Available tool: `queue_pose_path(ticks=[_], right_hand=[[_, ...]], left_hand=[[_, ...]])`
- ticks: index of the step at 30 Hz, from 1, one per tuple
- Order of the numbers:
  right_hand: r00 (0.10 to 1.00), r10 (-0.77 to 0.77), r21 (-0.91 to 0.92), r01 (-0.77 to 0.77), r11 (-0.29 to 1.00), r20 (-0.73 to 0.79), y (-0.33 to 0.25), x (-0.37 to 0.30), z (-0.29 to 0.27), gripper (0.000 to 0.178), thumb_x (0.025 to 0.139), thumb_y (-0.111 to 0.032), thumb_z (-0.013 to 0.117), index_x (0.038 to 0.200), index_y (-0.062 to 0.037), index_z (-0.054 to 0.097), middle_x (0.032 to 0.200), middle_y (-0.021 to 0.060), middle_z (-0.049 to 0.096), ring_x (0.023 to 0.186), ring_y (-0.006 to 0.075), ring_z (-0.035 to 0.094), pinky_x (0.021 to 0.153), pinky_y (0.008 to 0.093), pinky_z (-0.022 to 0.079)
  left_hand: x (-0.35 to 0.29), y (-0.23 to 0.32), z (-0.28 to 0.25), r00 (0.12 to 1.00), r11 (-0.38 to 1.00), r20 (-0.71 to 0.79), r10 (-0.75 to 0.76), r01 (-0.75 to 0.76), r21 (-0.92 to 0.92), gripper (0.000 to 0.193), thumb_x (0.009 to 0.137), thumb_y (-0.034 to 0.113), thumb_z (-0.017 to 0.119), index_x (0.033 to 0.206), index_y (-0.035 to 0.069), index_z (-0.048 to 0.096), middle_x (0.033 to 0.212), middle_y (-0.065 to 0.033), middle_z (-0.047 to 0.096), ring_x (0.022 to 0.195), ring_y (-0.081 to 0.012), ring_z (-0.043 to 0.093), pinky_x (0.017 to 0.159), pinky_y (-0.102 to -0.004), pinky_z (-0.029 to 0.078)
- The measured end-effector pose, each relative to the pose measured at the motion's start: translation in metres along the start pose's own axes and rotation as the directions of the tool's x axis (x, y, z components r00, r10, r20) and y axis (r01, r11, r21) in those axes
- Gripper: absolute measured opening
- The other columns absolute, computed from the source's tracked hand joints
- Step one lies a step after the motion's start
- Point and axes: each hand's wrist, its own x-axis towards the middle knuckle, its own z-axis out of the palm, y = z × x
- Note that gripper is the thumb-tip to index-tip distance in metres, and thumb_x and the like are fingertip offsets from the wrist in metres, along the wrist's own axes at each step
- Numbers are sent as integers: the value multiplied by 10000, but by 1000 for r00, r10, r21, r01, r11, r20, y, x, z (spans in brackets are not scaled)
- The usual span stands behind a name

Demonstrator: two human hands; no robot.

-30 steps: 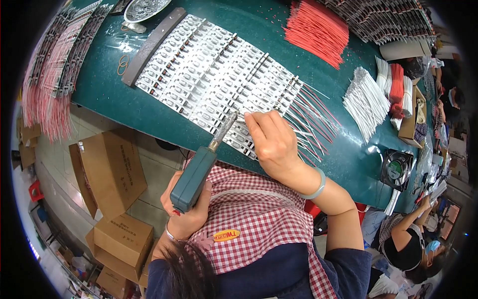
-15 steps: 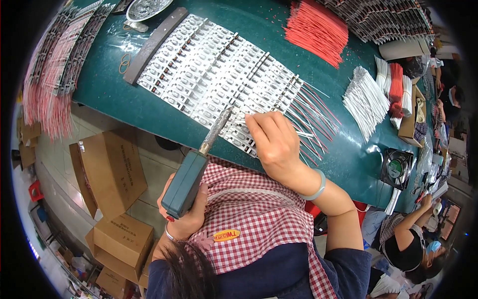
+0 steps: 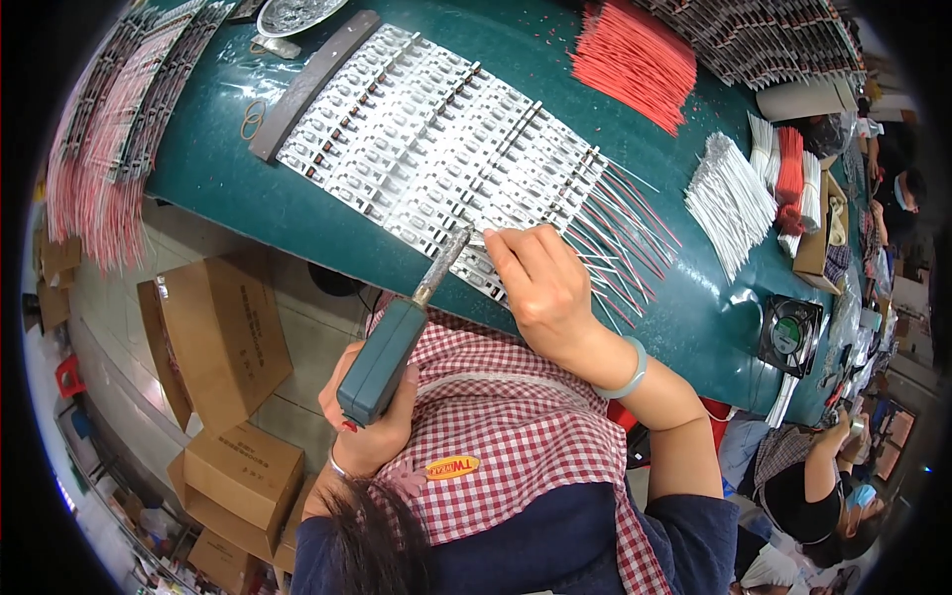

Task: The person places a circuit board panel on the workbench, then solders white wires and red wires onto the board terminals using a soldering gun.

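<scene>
My left hand [image 3: 395,421] is wrapped round the dark green body of a soldering gun [image 3: 385,359]. The gun's silvery tip reaches the near edge of a panel of white circuit-board strips [image 3: 426,129]. Thumb and fingers of my right hand [image 3: 547,288] are pinched together beside the tip, over the same panel. Whatever lies between those fingertips is too small to make out. Thin red and white wires [image 3: 630,223] fan out from the panel's right end, beyond my right hand.
A dark bar [image 3: 315,84] lies along the panel's left end. Red wires [image 3: 635,64], white wires [image 3: 732,203] and a small fan [image 3: 790,335] are on the green table [image 3: 213,203]. Cardboard boxes [image 3: 223,337] stand on the floor at left. A co-worker [image 3: 813,486] sits at right.
The soldering gun has moved slightly right and down in my left hand. My right hand has shifted a little left, its fingertips still at the panel. The co-worker's arms have moved.
</scene>
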Motion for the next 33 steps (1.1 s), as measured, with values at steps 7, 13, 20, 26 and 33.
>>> queue_pose_path(ticks=[7,13,20,26,33], right_hand=[[1000,-2,-11,2,1000,10,-1,1,0,388,708,-14,638,1074,111,674,939,123,618,787,230,565,620,308,502],[1000,-3,-24,3,1000,11,-3,1,1,379,710,-15,636,1064,114,676,920,120,608,789,230,560,617,306,500],[1000,3,-15,-3,1000,8,-2,1,2,368,719,-26,641,1063,100,674,924,117,605,799,237,566,638,316,499],[1000,20,25,-19,1000,-23,-7,-6,3,361,731,-30,646,1073,80,681,948,113,613,807,244,571,655,329,493],[1000,24,40,-24,999,-6,-8,-8,2,361,732,-29,646,1077,70,685,946,107,616,804,243,572,643,328,490]], left_hand=[[2,-2,1,1000,999,3,-22,23,-25,215,761,-50,754,963,-63,680,881,-152,666,735,-267,670,664,-320,536],[-7,-7,1,999,999,-27,-25,24,-41,204,774,-40,752,964,-62,682,865,-141,659,707,-245,660,635,-306,528],[-6,-5,-2,999,999,-36,-18,17,-42,225,783,-51,739,1002,-70,690,900,-150,672,735,-231,673,660,-299,537],[-12,-9,-3,997,998,-73,-32,28,-56,234,770,-63,740,999,-70,692,924,-162,683,770,-246,685,692,-302,543],[-16,-14,-3,997,997,-73,-33,28,-71,233,767,-54,750,993,-68,694,925,-161,685,775,-261,689,700,-310,549]])
